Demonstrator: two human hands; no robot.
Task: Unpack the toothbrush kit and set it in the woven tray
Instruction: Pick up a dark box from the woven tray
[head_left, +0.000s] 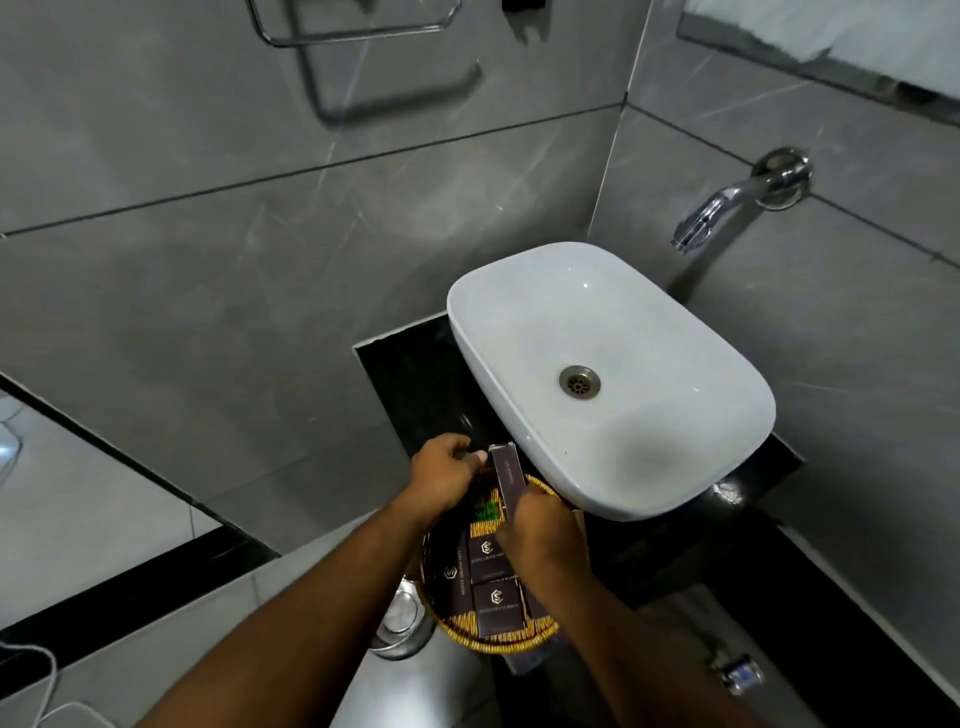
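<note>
Over tray (543, 487), hands (540, 525) gripping box (508, 475)

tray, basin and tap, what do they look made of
Tray: woven straw or similar fibre, going by its yellow ribbed weave. Basin: probably glazed ceramic, white and glossy with soft highlights. Tap: polished, likely chromed metal, mirror-bright with reflections.

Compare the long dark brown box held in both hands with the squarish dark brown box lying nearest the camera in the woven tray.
The long dark brown box is narrow, upright, top flap open, gripped by the left hand and right hand. The squarish dark brown box is wider, flat in the woven tray, closed, untouched. Both share the dark brown card.
</note>
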